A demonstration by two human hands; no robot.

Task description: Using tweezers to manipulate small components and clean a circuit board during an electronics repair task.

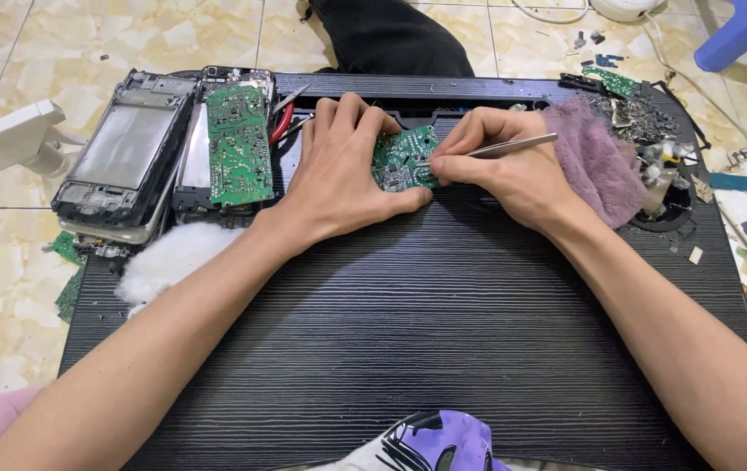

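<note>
At the far left, on the tiled floor, lies a white plastic part (17, 135), and beside it, at the left edge of the black ridged work board (408, 349), an opened phone frame (125, 157) lies with its long axis running away from the person. Next to it a long green circuit board (238, 144) lies the same way, with a white tuft of cotton (168, 257) just below. The left hand (343, 174) comes in from the lower left, palm down, fingers spread and bent, pressing on the left edge of a small green circuit board (404, 157) that lies flat near the far middle of the work board (its long axis tilts slightly, the right end farther away). The right hand (509, 170) reaches in from the lower right, fingers curled tightly around metal tweezers (504, 148), whose long axis runs nearly level, the tip pointing left onto the small board and the back end pointing right. Just right of that hand lies a purple cloth (596, 157), then a heap of broken parts and scraps (653, 131), and a blue plastic stool (744, 26) at the top right corner.
</note>
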